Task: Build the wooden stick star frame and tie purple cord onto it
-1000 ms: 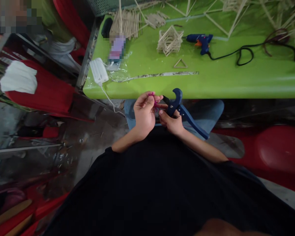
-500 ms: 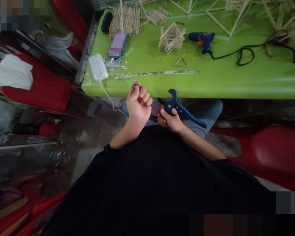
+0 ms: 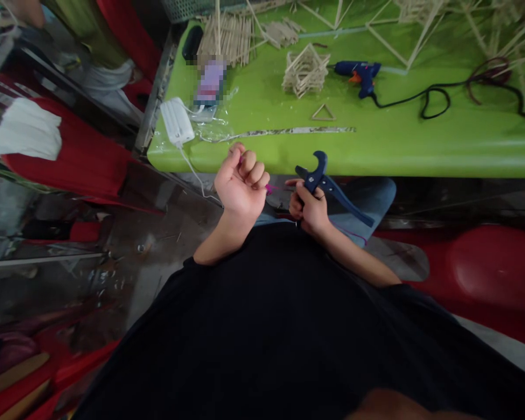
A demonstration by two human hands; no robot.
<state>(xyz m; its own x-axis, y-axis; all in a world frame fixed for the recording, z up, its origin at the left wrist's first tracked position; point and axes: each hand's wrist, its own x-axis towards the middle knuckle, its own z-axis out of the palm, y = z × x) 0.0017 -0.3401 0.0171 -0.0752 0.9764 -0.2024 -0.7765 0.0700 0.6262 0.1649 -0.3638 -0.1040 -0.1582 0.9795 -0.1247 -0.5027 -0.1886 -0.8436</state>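
My left hand (image 3: 241, 182) is closed in a fist around a thin pink string (image 3: 270, 188), whose end sticks out toward the right. My right hand (image 3: 308, 209) grips a dark blue hooked cutter (image 3: 326, 182) by its handles, its curved head pointing up near the table's front edge. Both hands hover above my lap, just in front of the green table (image 3: 420, 146). A small gap separates the cutter's jaw from the pink string.
On the green table lie a blue glue gun (image 3: 359, 73) with a black cord, a stack of stick frames (image 3: 305, 71), a stick triangle (image 3: 322, 112), loose sticks (image 3: 227, 38), a long strip (image 3: 284, 132) and a white charger (image 3: 176, 121). Red chairs (image 3: 485, 274) flank me.
My left hand pulled away to the left from the cutter with the pink string and closed into a fist. The right hand lifted the cutter slightly.
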